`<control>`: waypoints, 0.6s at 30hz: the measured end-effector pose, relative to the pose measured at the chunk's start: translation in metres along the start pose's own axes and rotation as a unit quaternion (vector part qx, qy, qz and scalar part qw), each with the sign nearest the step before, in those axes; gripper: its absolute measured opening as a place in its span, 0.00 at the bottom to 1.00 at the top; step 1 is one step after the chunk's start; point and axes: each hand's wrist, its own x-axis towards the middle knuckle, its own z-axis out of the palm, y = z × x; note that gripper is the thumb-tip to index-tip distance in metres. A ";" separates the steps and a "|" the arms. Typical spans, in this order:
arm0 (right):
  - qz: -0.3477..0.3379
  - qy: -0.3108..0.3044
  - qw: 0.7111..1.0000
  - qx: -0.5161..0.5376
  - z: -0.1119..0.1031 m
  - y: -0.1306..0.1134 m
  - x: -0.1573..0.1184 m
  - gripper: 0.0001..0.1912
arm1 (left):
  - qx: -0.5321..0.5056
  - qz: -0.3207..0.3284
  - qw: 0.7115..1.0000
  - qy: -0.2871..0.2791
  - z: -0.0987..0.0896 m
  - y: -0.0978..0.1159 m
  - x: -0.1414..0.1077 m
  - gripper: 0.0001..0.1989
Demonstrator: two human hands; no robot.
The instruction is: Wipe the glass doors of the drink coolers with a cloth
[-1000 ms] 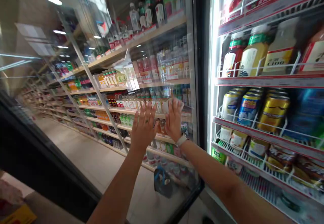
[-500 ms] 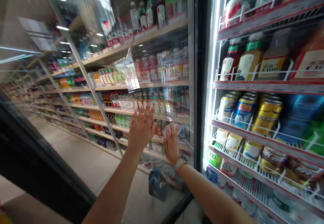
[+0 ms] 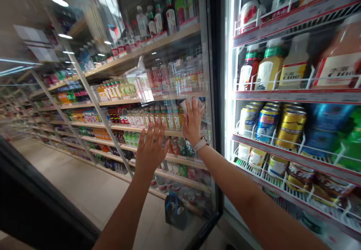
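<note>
In front of me a glass door with a black frame (image 3: 216, 73) stands swung out from a lit drinks fridge. My left hand (image 3: 152, 146) lies against the pane, fingers stretched and spread, holding nothing. Higher and to its right, my right hand (image 3: 193, 120) presses a crumpled white cloth (image 3: 184, 106) against the glass near the handle-side frame. Most of the cloth is hidden under the palm and fingers; whether it is cloth or paper is hard to make out. A pale-banded watch (image 3: 200, 144) is on the right wrist.
Fridge shelves to the right hold juice bottles (image 3: 269, 67) and cans (image 3: 290, 125) behind wire rails (image 3: 293, 80). Through the pane show long shelves of bottled drinks (image 3: 158, 116), a tiled floor (image 3: 84, 189) and a dark container (image 3: 175, 214) with blue on it.
My right hand has slid up the pane with the white cloth. My left hand has shifted slightly down and left in view, still flat. The view has turned a little to the right.
</note>
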 end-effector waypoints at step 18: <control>-0.007 -0.088 0.996 0.029 0.010 0.028 -0.200 0.32 | 0.028 -0.006 0.999 -0.030 0.002 -0.001 -0.001 0.36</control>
